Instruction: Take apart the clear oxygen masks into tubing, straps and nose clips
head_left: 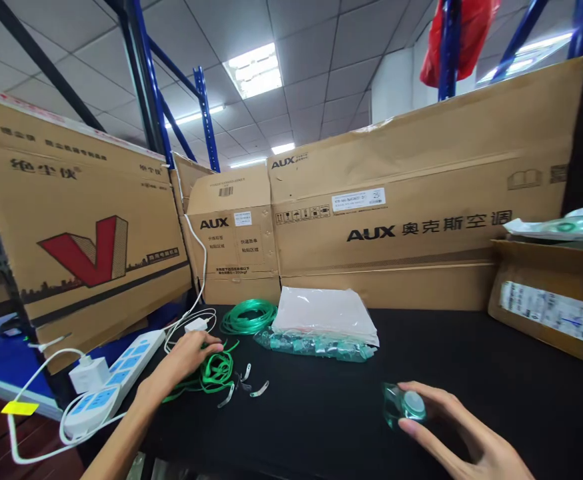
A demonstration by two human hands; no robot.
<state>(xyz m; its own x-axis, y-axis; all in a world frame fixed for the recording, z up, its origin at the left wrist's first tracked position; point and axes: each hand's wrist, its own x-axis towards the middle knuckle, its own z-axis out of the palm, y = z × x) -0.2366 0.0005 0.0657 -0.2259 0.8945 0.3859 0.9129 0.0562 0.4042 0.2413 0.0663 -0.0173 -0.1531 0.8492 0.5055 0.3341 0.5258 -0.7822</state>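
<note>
My left hand (189, 360) reaches in at the left, fingers bent and closed on a tangled bundle of green cord (217, 373); the fingertips are partly hidden. Several small curved clear-and-silver strips (259, 389) lie just right of the cord. At the lower right, my right hand (451, 423) grips a small clear green plastic-wrapped piece (393, 404) with a round pale face, between thumb and fingers. A coil of green tubing (249, 316) rests behind the cord. Beside it lies a stack of white sheets (326, 312) on a clear green plastic bag (316, 347).
A white power strip (134, 360) with a plugged-in charger (89, 375) and loose white cables lies at the left. Cardboard panels (391, 267) wall the back and left of the black table (316, 420). An open carton (551, 287) stands at the right.
</note>
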